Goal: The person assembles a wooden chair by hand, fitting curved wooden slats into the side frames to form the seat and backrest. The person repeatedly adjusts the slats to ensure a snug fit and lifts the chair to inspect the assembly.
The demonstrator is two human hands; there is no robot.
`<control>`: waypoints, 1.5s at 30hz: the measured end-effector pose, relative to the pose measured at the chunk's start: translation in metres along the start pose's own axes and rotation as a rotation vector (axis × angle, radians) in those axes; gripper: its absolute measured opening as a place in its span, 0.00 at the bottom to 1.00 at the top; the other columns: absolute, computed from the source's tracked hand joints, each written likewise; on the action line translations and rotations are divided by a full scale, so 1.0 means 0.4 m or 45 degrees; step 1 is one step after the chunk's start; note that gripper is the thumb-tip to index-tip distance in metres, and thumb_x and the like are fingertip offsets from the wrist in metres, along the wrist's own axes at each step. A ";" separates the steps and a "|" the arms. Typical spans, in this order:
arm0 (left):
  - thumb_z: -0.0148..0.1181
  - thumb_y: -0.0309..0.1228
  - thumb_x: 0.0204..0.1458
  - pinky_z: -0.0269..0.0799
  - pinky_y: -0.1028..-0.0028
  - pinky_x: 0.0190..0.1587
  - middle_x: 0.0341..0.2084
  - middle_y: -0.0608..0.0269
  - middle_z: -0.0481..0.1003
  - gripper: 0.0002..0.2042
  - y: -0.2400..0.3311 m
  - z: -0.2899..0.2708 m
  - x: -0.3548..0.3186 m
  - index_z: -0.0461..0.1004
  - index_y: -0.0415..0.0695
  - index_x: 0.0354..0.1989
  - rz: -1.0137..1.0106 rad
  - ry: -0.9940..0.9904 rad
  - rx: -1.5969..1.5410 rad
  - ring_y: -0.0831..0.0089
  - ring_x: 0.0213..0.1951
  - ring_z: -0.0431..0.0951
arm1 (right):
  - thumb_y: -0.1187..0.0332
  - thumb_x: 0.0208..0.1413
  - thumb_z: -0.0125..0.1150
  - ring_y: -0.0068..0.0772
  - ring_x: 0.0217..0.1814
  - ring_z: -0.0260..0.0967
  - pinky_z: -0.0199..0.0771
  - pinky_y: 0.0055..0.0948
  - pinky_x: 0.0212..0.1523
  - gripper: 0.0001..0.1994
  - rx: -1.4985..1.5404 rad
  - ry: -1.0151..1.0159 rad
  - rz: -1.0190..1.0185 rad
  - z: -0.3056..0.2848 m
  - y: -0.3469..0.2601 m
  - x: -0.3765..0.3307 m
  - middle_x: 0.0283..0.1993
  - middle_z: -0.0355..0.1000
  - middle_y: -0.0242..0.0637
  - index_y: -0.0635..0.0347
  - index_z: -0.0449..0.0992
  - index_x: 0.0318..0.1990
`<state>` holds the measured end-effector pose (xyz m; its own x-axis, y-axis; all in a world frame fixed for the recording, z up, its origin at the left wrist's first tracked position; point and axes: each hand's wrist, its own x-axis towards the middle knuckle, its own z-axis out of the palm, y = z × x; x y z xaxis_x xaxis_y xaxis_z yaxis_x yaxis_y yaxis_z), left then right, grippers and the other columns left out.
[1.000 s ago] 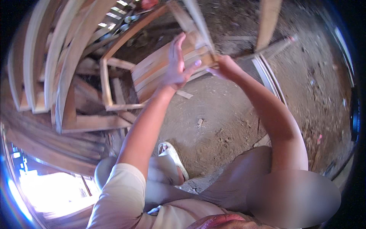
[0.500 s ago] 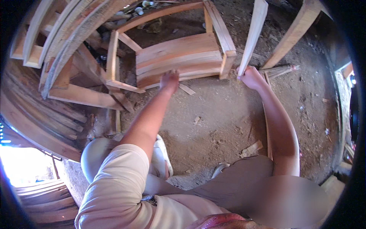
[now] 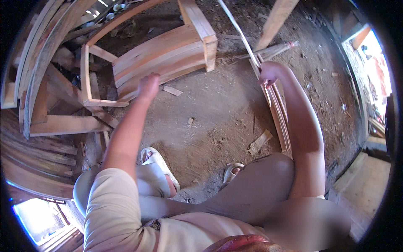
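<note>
A low wooden frame [image 3: 205,38], possibly a small bench or seat, lies at the upper left with long planks [image 3: 163,54] set across it. Against the front plank edge is my left hand [image 3: 149,86], its fingers curled in; blur and the angle hide whether they hold that edge. Farther right, my right hand [image 3: 270,73] is closed round the near end of a long pale wooden strip [image 3: 239,31], seen edge-on and slanting up and away. Below that hand lie several thin strips [image 3: 279,122] on the ground.
Curved timber pieces [image 3: 40,54] are stacked at the left. A thick wooden post [image 3: 275,23] rises at the upper right, near a bundle of thin sticks [image 3: 277,50]. A flat offcut [image 3: 260,141] and wood chips lie on the dirt floor [image 3: 210,113].
The view has swung right, so the frame sits farther left. The strip in my right hand has turned from its broad face to its edge. My left hand stays by the frame's front edge.
</note>
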<state>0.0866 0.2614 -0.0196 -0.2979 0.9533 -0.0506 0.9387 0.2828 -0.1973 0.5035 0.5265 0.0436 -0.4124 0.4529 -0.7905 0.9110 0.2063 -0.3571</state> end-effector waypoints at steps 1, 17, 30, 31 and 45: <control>0.53 0.29 0.55 0.78 0.55 0.43 0.38 0.49 0.80 0.08 0.002 -0.029 0.013 0.79 0.45 0.37 0.032 -0.040 0.040 0.52 0.43 0.81 | 0.72 0.50 0.71 0.43 0.34 0.81 0.84 0.31 0.28 0.18 0.028 -0.009 0.043 -0.006 0.013 -0.014 0.43 0.77 0.54 0.76 0.75 0.44; 0.68 0.35 0.48 0.72 0.70 0.29 0.24 0.60 0.78 0.12 0.021 -0.658 -0.010 0.79 0.38 0.34 -0.091 -1.496 -0.238 0.75 0.25 0.76 | 0.72 0.51 0.68 0.54 0.41 0.80 0.85 0.43 0.39 0.26 0.126 -0.219 0.141 -0.039 0.107 0.040 0.55 0.71 0.63 0.72 0.69 0.56; 0.56 0.31 0.52 0.73 0.64 0.42 0.34 0.61 0.77 0.07 1.005 -0.230 -0.131 0.75 0.51 0.39 1.604 0.147 -0.401 0.63 0.41 0.79 | 0.66 0.45 0.70 0.38 0.40 0.80 0.78 0.38 0.42 0.07 -0.581 0.437 0.247 -0.076 0.213 -0.160 0.37 0.82 0.35 0.50 0.86 0.34; 0.56 0.31 0.52 0.73 0.64 0.43 0.34 0.61 0.77 0.08 1.057 -0.217 -0.127 0.75 0.50 0.40 1.585 0.159 -0.421 0.63 0.42 0.79 | 0.65 0.45 0.70 0.37 0.40 0.81 0.78 0.37 0.41 0.07 -0.606 0.438 0.281 -0.073 0.230 -0.178 0.36 0.82 0.35 0.49 0.86 0.34; 0.63 0.26 0.46 0.49 0.59 0.72 0.63 0.45 0.61 0.31 0.650 -0.536 -0.079 0.63 0.35 0.61 1.435 0.167 -0.263 0.54 0.70 0.53 | 0.52 0.56 0.64 0.27 0.30 0.78 0.76 0.29 0.28 0.18 -0.158 -0.254 -0.138 0.108 0.167 -0.293 0.27 0.79 0.35 0.60 0.78 0.30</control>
<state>0.3772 0.3277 0.1405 0.7368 0.6761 0.0086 0.6745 -0.7358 0.0601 0.6125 0.4498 0.0909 -0.4882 0.2448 -0.8377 0.8492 0.3548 -0.3912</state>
